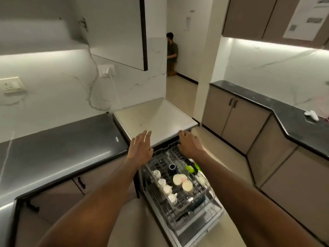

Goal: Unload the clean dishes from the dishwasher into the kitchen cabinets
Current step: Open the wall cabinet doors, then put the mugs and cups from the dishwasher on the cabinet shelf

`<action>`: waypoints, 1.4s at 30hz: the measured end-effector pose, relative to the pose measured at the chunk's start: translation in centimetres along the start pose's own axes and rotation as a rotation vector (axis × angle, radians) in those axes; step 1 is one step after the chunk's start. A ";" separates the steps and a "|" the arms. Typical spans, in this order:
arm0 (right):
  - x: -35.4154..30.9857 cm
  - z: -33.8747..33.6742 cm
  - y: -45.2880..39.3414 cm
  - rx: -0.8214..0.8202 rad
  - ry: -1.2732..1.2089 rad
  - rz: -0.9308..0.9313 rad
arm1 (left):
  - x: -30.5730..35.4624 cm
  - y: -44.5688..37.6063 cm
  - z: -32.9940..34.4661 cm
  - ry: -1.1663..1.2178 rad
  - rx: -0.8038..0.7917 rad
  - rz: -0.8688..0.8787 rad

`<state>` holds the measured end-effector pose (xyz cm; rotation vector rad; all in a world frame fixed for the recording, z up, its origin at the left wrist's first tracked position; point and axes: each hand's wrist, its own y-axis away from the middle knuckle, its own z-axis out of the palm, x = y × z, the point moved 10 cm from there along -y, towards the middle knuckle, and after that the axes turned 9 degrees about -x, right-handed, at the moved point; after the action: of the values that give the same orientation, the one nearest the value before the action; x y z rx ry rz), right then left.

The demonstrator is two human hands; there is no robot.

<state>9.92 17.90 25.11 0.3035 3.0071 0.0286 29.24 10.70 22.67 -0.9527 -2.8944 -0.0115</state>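
Observation:
The dishwasher stands open below me with its wire rack [210, 189] pulled out. In the rack sit several small white cups [162, 182] in a row, two cream bowls [178, 179], a dark blue mug [172, 167] and a green item [190, 168]. My left hand [141, 147] hovers with straight fingers over the front edge of the dishwasher's white top [160, 116]. My right hand [189, 144] has its fingers curled down at the back of the rack under the top's edge; what the fingers hold is hidden.
A dark counter [58, 148] runs to the left with cabinet doors [58, 196] beneath it. An upper cabinet door [121, 32] hangs open above. Another dark counter [293, 122] with beige cabinets lies right, with a white object [311, 114] on it. A person [171, 50] crouches in the far doorway.

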 end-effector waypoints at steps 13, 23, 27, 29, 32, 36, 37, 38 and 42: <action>9.3 13.5 9.5 -0.252 0.143 0.171 | 2.8 3.6 14.4 0.095 -0.271 0.061; 14.1 20.6 3.6 -0.372 -0.021 0.130 | 9.0 -4.4 20.4 0.070 -0.381 0.094; 16.6 23.8 1.8 -0.434 -0.069 0.125 | 10.4 -6.5 22.3 0.083 -0.408 0.072; 17.7 25.2 0.9 -0.457 -0.079 0.134 | 10.5 -7.1 23.7 0.085 -0.431 0.068; 18.5 27.1 -0.2 -0.493 -0.103 0.151 | 9.9 -7.9 26.1 0.107 -0.480 0.044; 18.7 30.6 -1.7 -0.550 -0.145 0.170 | 9.6 -10.0 29.8 0.097 -0.553 0.051; 18.6 31.3 -1.9 -0.550 -0.155 0.182 | 9.7 -10.6 30.5 0.104 -0.561 0.047; 18.7 32.0 -2.1 -0.550 -0.167 0.202 | 9.9 -11.3 31.2 0.118 -0.570 0.049; 19.3 35.7 -3.7 -0.535 -0.242 0.277 | 11.2 -15.0 35.9 0.170 -0.613 0.097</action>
<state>-5.29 18.40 -12.70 0.6031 2.5671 0.7443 8.22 6.61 -11.69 -1.0955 -2.7135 -0.9663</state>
